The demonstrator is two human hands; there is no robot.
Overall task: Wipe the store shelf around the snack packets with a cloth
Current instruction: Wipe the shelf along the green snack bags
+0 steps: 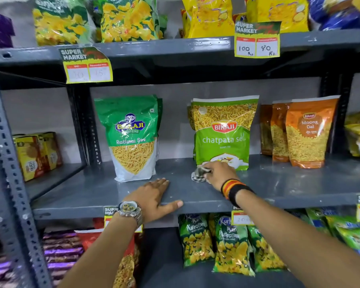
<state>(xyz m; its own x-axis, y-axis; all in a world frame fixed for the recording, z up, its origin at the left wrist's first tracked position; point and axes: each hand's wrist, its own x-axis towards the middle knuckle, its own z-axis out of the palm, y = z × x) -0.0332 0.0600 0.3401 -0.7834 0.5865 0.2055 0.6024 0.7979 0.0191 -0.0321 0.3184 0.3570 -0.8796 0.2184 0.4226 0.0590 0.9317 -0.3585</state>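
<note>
Bare shelf (279,183) lies open between the Ratlami packet (133,140) and the chatpata packet (222,136). The front strip is free too, except where the left hand (154,196) rests flat. Moong Dal packets (306,134) crowd the right.
</note>
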